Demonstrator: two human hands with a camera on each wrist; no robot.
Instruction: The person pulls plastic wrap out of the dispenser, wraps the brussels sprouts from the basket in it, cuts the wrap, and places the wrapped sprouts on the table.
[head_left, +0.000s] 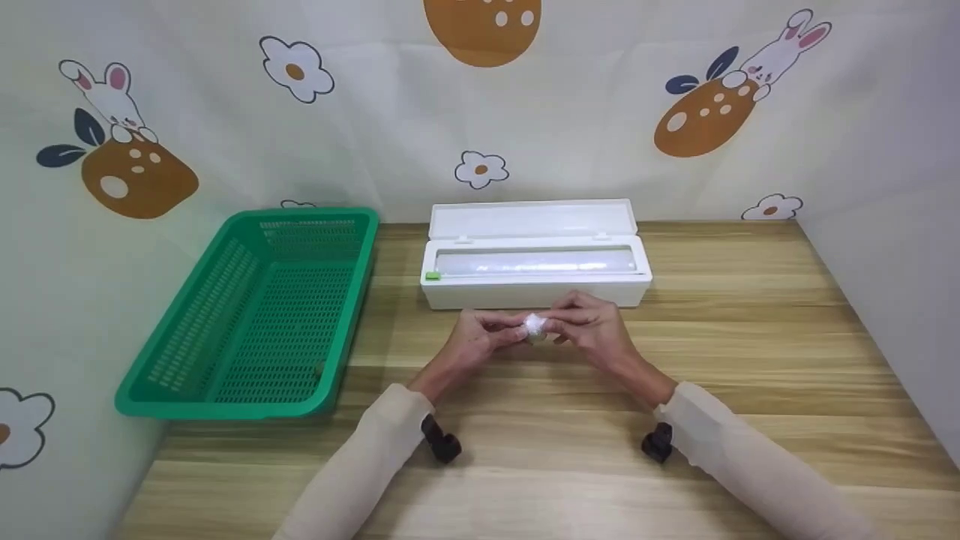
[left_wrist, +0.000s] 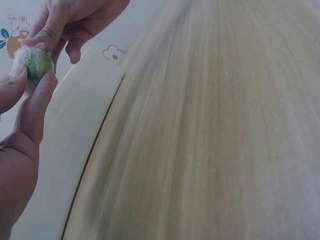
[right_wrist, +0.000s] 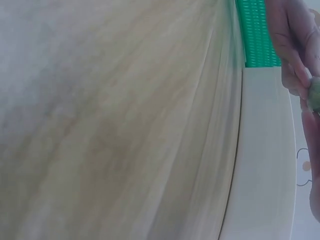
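Observation:
A small rounded green piece [left_wrist: 37,64] in crinkled clear film is held up between both hands, close in front of a white cling film box [head_left: 536,294]. What kind of piece it is, I cannot tell. My left hand [head_left: 480,334] pinches it between thumb and fingers. From the other side, my right hand [head_left: 592,330] pinches at the film, with its fingertips against the wrapped piece. In the right wrist view, only an edge of the green piece [right_wrist: 314,95] shows. The box lid [head_left: 532,220] stands raised, and a roll of clear film [head_left: 536,262] lies inside.
To the left stands a green plastic basket [head_left: 300,213] with slotted walls, and a small brownish bit [head_left: 319,368] shows near its front right corner. A light green slider [head_left: 433,276] sits at the box's left end. Patterned cloth [head_left: 382,112] hangs behind the wooden table [head_left: 772,337].

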